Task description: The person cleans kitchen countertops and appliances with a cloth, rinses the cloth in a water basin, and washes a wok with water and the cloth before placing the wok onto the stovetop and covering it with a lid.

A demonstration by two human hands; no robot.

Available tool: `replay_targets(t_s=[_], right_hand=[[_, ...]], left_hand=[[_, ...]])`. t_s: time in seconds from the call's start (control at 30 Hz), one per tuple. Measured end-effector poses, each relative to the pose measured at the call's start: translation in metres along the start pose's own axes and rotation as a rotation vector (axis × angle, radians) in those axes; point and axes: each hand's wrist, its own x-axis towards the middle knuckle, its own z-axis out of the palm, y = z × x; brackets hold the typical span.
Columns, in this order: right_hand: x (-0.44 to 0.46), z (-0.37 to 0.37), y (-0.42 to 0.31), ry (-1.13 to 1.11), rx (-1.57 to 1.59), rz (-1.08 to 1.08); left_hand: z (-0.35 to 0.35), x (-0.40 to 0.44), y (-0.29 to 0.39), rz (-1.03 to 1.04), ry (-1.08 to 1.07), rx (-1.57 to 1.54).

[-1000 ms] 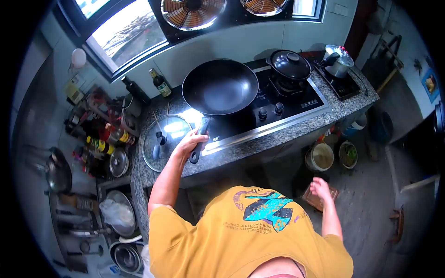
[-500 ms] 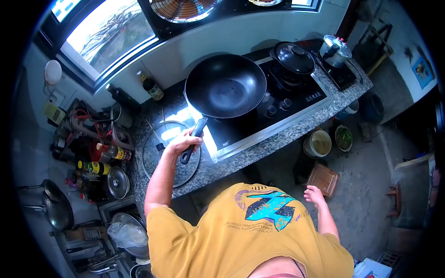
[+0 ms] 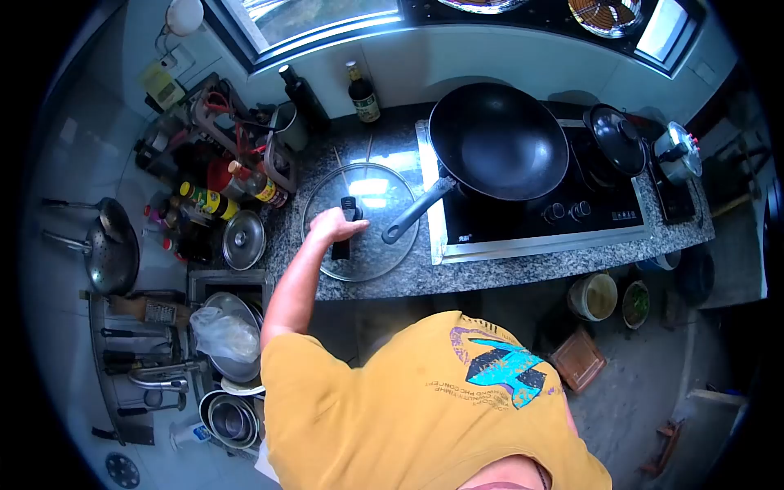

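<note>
My left hand [image 3: 333, 226] is closed over the black handle [image 3: 341, 248] of a large glass lid [image 3: 389, 251], thumb pointing right. The lid lies flat on the granite counter [image 3: 506, 275], and part of its handle is hidden under my fingers. Right of the lid, a black wok [image 3: 500, 147] rests on the built-in cooktop [image 3: 523, 233]. Its handle [image 3: 418, 211] points down-left and overhangs the lid's right edge. My right hand is out of sight behind my body.
Sauce bottles [image 3: 260, 186] and a small steel lid [image 3: 244, 239] crowd the left corner. A dark bottle [image 3: 363, 96] stands by the wall. A lidded black pot [image 3: 616, 139] and a pressure cooker [image 3: 678, 155] sit right. Buckets [image 3: 593, 296] stand on the floor.
My left hand has let go of the wok handle and moved left onto the lid's handle. My right hand has gone out of view. The camera has turned left.
</note>
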Motion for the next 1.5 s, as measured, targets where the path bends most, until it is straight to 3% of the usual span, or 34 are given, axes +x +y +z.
replay_targets(t_s=[0.1,0.17,0.4,0.43,0.57,0.77,0.87,1.1,1.17,1.27,1.33,1.5], right_hand=[[-0.016,0.002,-0.037,-0.014,-0.038,0.053],[-0.038,-0.001,-0.086,-0.05,0.038,0.115],[-0.031,0.002,-0.08,0.026,0.24,0.197],[-0.034,0.003,-0.077,0.042,0.261,0.212],[-0.036,0.014,-0.046,0.041,0.288,0.285],[-0.049,0.034,-0.007,0.077,0.345,0.361],[-0.06,0.041,0.013,0.087,0.414,0.345],[-0.122,0.052,0.025,0.254,0.58,0.318],[-0.134,0.064,0.061,0.298,0.6,0.292],[-0.152,0.078,0.118,0.143,0.663,0.312],[-0.164,0.1,0.157,0.208,0.744,0.429],[-0.206,0.074,0.134,0.2,0.801,0.459]], left_hand=[[0.03,0.006,-0.018,-0.005,0.069,-0.209],[0.059,0.027,-0.04,-0.002,-0.048,-0.695],[0.004,0.021,-0.062,0.057,0.164,-0.639],[-0.01,0.033,-0.076,0.126,0.248,-0.506],[-0.111,0.017,-0.061,0.326,0.356,-0.445],[-0.202,-0.005,0.06,0.502,0.227,-0.467],[-0.198,0.029,0.127,0.641,0.152,-0.368],[-0.158,0.059,0.276,0.647,0.218,0.19],[-0.152,0.061,0.295,0.635,0.145,0.133],[-0.144,0.061,0.318,0.648,0.036,0.052],[-0.136,0.065,0.327,0.653,0.009,0.026],[-0.123,0.089,0.331,0.595,-0.022,-0.081]])
